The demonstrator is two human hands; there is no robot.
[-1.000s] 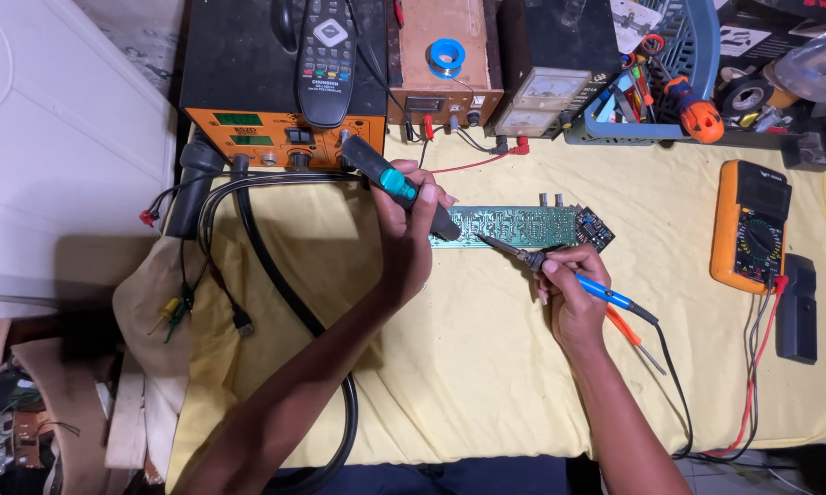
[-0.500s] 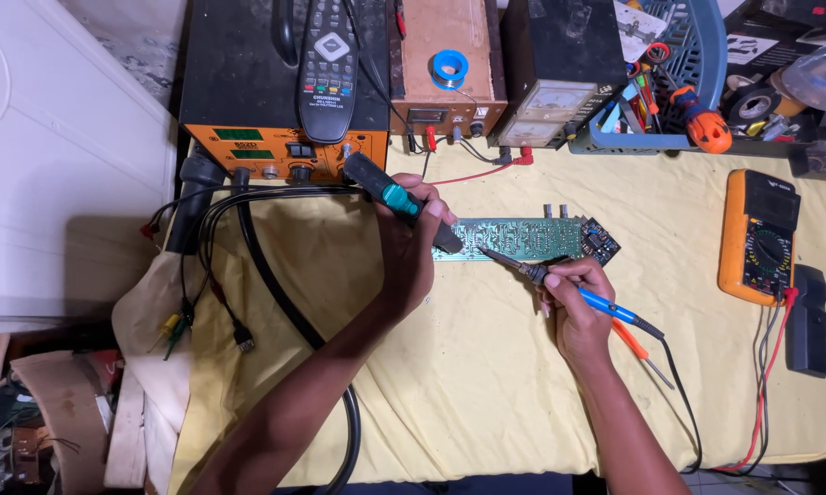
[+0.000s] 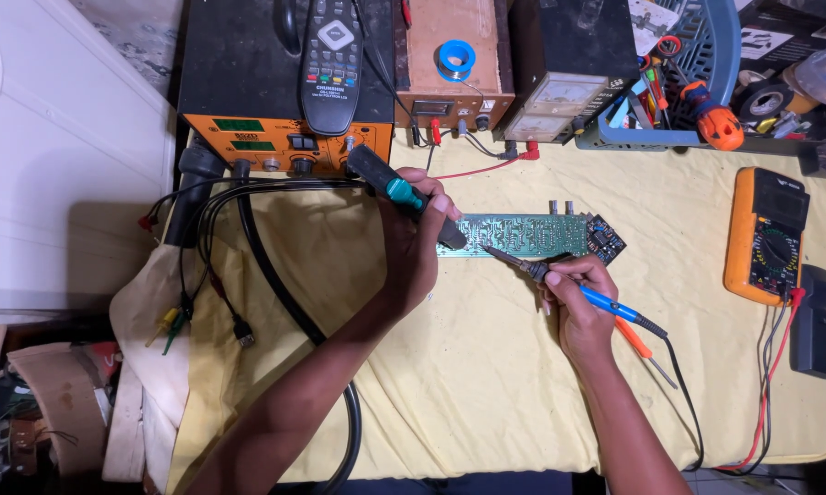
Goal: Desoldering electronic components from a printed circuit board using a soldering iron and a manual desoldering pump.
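**Both hands on tools over the green board**

Nearest to me, the yellow cloth [image 3: 486, 385] covers the bench, and both forearms come up across it from six o'clock. My right hand [image 3: 579, 307] has its fingers closed around a soldering iron [image 3: 559, 282] with a blue grip, held like a pen; the tip points to ten o'clock and meets the lower edge of the green circuit board [image 3: 523, 236]. An orange probe [image 3: 634, 337] lies just beside that hand, at its four o'clock. My left hand [image 3: 415, 246] is wrapped tight around a black and teal hot-air handpiece [image 3: 404, 194], whose nozzle lies over the board's left end. The board lies flat on the cloth, lengthwise from nine to three o'clock, between the two hands.

At nine o'clock, black cables [image 3: 248, 238] loop off the cloth. At three o'clock sits an orange multimeter [image 3: 765, 236]. Farther off at twelve o'clock stand an orange-fronted station [image 3: 275, 147] with a remote control [image 3: 332, 64] on top, a brown box [image 3: 449, 55], and a blue basket [image 3: 697, 82] of tools at two o'clock.
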